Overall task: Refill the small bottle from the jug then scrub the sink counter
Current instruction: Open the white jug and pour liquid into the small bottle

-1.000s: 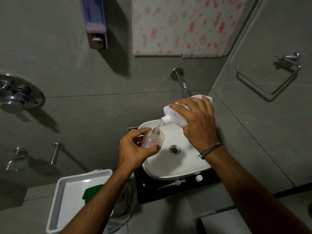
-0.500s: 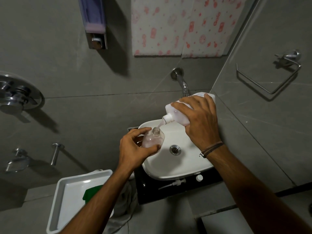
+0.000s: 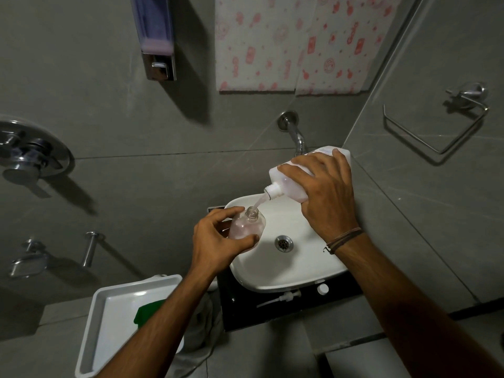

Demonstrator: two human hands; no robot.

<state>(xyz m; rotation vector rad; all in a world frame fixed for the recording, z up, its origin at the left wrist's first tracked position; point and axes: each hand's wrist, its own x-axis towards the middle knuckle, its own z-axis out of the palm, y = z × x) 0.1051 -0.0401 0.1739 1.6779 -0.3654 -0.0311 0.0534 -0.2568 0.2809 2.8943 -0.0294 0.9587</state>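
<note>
My left hand (image 3: 215, 241) grips a small clear bottle (image 3: 246, 226) with pale pink liquid, held upright with its mouth open over the white sink basin (image 3: 286, 276). My right hand (image 3: 324, 192) holds a white jug (image 3: 289, 184) tilted down to the left, its spout just above the bottle's mouth. A thin stream of pink liquid runs from the spout into the bottle. The sink sits on a black counter (image 3: 272, 312), where a white pump top (image 3: 283, 297) and a white cap (image 3: 322, 289) lie.
A white tray (image 3: 109, 309) holding a green scrubber (image 3: 146, 313) stands at the lower left. A chrome tap (image 3: 296, 135) juts from the wall above the sink. A wall soap dispenser (image 3: 156, 36), shower valve (image 3: 30, 156) and towel ring (image 3: 436, 124) are mounted on the grey tiles.
The jug has lifted slightly up and to the right while liquid keeps pouring. The small bottle stays in the same place and looks a little fuller.
</note>
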